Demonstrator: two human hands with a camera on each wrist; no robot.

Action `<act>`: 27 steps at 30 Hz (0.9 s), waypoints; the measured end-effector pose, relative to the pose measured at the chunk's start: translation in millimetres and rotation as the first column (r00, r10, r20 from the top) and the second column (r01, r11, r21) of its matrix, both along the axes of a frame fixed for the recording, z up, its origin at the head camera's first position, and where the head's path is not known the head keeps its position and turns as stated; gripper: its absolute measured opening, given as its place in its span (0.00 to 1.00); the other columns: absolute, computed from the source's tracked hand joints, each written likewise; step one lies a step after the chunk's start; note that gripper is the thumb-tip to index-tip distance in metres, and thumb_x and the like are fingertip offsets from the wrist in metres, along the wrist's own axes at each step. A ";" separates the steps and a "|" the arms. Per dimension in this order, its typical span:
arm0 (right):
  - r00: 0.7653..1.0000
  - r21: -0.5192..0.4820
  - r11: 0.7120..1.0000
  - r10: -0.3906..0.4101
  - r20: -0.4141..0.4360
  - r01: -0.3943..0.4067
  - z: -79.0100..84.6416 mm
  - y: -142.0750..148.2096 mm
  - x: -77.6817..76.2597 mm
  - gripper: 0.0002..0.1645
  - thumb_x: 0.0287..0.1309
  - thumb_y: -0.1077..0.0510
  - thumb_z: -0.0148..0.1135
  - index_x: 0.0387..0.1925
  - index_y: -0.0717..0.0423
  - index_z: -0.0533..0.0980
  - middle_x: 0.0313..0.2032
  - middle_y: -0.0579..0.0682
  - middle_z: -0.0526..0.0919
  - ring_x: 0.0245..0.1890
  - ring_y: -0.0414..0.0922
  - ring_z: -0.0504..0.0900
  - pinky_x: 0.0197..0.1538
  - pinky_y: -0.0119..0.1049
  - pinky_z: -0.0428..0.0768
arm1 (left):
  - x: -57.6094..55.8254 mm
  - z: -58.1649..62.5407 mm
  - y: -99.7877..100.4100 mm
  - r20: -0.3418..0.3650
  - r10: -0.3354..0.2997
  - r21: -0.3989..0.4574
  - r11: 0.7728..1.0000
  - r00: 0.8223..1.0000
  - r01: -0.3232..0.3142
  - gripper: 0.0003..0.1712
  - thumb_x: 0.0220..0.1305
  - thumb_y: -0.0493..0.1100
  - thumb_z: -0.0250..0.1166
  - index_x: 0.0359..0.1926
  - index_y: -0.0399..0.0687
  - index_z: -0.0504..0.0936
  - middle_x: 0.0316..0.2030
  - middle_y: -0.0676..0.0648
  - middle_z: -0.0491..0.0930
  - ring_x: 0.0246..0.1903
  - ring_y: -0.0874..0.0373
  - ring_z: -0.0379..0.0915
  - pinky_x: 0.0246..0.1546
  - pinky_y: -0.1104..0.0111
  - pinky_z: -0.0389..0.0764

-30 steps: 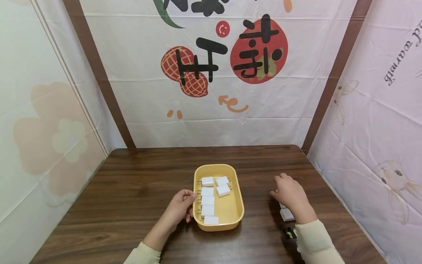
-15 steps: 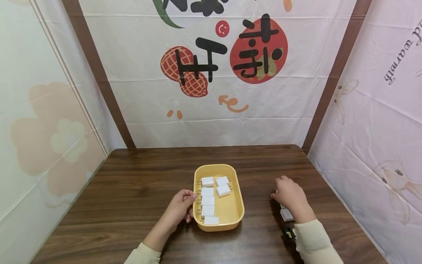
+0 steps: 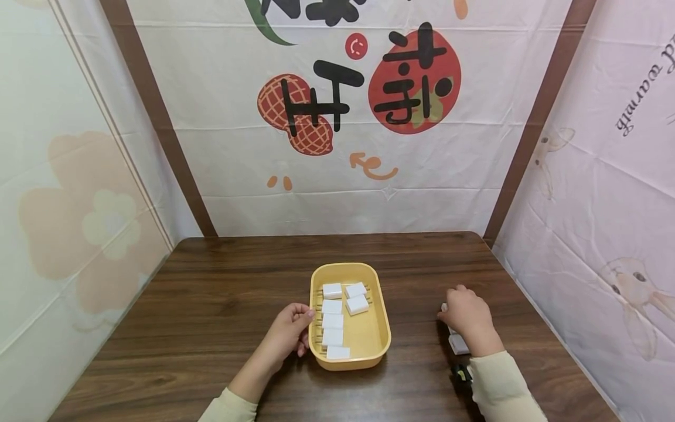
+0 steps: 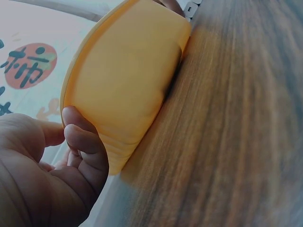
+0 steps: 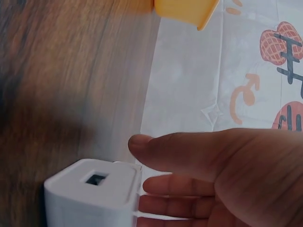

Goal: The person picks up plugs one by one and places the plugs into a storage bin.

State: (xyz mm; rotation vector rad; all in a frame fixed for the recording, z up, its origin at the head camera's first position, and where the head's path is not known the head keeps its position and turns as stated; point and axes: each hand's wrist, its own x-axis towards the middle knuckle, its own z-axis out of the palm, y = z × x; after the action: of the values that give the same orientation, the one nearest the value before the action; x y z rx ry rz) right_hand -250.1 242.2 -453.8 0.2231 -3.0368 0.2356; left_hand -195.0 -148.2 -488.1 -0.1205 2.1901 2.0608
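The left hand (image 3: 287, 331) has its thumb and curled fingers closed on the near-left rim of the yellow box (image 3: 350, 364), which stands on the wood-grain counter (image 3: 232, 281). Inside lie seven white plug blocks (image 3: 332, 321), five down the left side and two at the upper right; any lettering on them is too small to read. The right hand (image 3: 468, 310) is well to the right of the box, bent over more white blocks (image 3: 459, 344) on the counter; I cannot tell whether its grip pinches one. The right wrist view shows one of these close by, with a rectangular port in its plain white end. On the hanging back sheet (image 3: 348, 211), the left wrist view gives the character 柿 (image 4: 31, 66) upright over a red fruit; the head view shows it upside down. Another black character, over a peanut drawing (image 3: 295, 99), is unclear to me. Inverted script on the right-hand sheet (image 3: 596, 199) appears to read "warmth", with part of the line cut off.
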 end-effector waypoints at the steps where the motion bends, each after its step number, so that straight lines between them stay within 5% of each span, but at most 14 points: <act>1: 1.000 0.002 1.000 -0.007 0.000 0.007 0.0 0.4 0.5 0.23 0.53 0.52 0.78 0.42 0.66 0.83 0.42 0.64 0.80 0.35 0.61 0.83 0.36 0.58 0.84 | 0.0 0.2 0.0 0.000 0.001 -0.001 1.000 1.000 -0.001 0.15 0.77 0.44 0.58 0.52 0.36 0.70 0.24 0.46 0.73 0.17 0.58 0.67 0.12 0.71 0.70; 27: 1.000 0.026 1.000 -0.008 0.010 0.007 -7.3 -2.7 -1.5 0.10 0.52 0.64 0.71 0.37 0.66 0.83 0.36 0.63 0.79 0.36 0.63 0.81 0.33 0.59 0.82 | 0.0 -0.3 -0.2 -0.003 0.002 -0.011 1.000 1.000 -0.002 0.14 0.78 0.43 0.57 0.52 0.36 0.70 0.24 0.46 0.73 0.17 0.59 0.67 0.13 0.72 0.71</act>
State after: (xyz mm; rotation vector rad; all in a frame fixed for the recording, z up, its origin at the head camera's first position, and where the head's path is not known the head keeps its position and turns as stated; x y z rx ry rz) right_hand -251.6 239.4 -461.1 0.2130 -3.0517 0.1967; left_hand -195.0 -148.4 -488.4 -0.1212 2.2041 2.0520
